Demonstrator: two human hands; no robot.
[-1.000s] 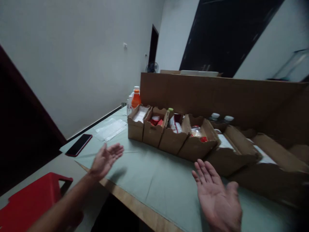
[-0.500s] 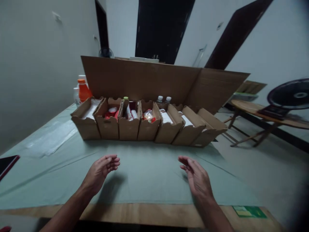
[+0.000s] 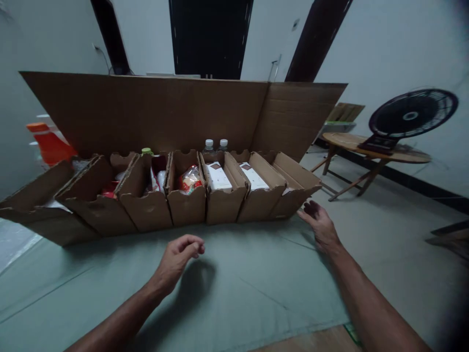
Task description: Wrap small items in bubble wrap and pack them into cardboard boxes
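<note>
Both hands have spread apart since half a second ago. Right hand (image 3: pixel 319 222) now reaches to 2 o'clock, fingers wide and empty, just beside the end box (image 3: pixel 293 205). Left hand (image 3: pixel 179 256) hovers at 6 o'clock over the surface (image 3: pixel 234 293), fingers curled to the thumb, holding nothing. A clumsy nudge could likely skew the light box or push it off the edge at 3 o'clock.

Seven cardboard bins (image 3: pixel 186 208), two capped bottles (image 3: pixel 208 145), one fan (image 3: pixel 412 115).
</note>
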